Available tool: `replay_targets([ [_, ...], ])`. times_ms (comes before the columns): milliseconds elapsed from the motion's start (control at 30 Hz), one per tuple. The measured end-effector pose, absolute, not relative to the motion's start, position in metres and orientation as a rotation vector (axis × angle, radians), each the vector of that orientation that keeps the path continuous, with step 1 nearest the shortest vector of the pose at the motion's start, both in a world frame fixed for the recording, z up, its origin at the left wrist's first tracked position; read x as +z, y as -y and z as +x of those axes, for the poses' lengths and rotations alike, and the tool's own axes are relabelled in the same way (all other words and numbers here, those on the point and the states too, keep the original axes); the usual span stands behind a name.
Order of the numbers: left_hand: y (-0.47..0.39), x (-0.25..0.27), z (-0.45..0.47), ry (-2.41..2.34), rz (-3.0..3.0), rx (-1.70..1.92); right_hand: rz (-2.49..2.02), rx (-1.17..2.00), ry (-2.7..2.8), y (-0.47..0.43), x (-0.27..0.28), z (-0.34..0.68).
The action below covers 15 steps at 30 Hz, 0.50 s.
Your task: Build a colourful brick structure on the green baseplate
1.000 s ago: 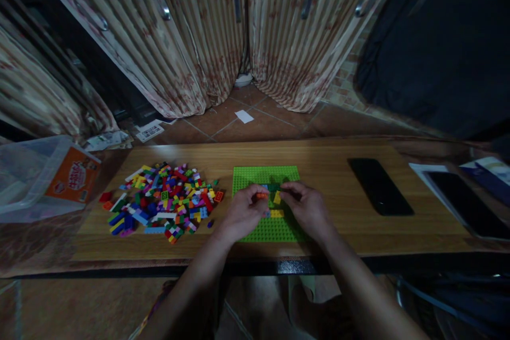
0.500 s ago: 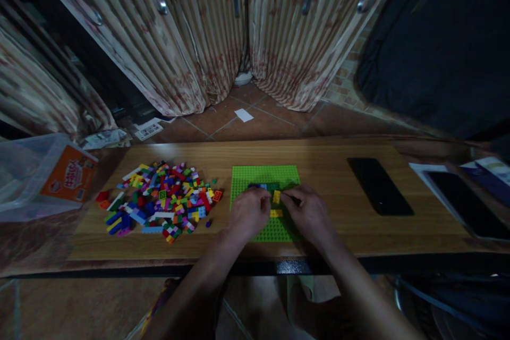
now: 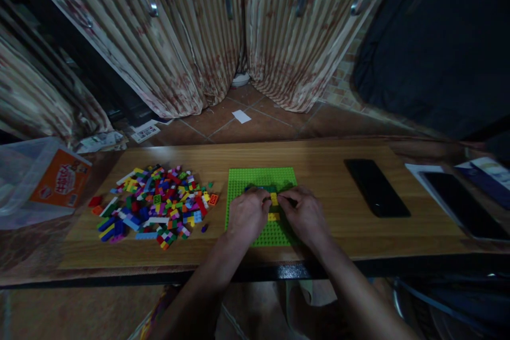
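From my end, the worktop point(image 3: 338, 247) comes up first, with the green baseplate point(image 3: 279, 238) lying flat on it, its near strip of studs bare. A short yellow row point(image 3: 273, 217) sits on the studs between my two wrists. Beyond it, I have the left hand point(image 3: 249, 213) over the plate's left half, fingers curled; I cannot tell whether its grip is closed on anything, since the knuckles hide the fingertips. The right hand point(image 3: 305, 211) comes in from the other side, fingertips against or just beside a yellow brick point(image 3: 273, 198); I can't make out whether that grip pinches it. The brick is between both hands, in front of a dark green row point(image 3: 271, 189) partly covered by the fingers.

My worry is crowding: uneven pressure from either side could tip the brick or seat it a stud off, and a knuckle could knock the neighbouring row loose. Any sideways push might slide the plate, as I see nothing bracing it. Further off, the loose brick pile point(image 3: 159, 202) lies well left, and a black phone point(image 3: 376, 187) right.
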<state>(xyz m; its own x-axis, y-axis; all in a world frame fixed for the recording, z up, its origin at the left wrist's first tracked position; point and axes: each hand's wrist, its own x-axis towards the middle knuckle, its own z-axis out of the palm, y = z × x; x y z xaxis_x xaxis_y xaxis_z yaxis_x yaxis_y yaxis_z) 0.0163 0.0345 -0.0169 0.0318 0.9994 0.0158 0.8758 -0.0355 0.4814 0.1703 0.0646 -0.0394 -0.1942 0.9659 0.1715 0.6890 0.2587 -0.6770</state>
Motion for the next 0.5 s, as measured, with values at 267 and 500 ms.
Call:
replay_targets([
  [267,-0.0354,-0.0126,0.0179,-1.934,1.994,0.45,-1.512,0.629,1.945,-0.0659,-0.0406,0.1692],
  [500,-0.0347,-0.0109,0.0181,-1.972,2.015,0.446,-1.552,0.615,1.937,-0.065,-0.0383,0.1658],
])
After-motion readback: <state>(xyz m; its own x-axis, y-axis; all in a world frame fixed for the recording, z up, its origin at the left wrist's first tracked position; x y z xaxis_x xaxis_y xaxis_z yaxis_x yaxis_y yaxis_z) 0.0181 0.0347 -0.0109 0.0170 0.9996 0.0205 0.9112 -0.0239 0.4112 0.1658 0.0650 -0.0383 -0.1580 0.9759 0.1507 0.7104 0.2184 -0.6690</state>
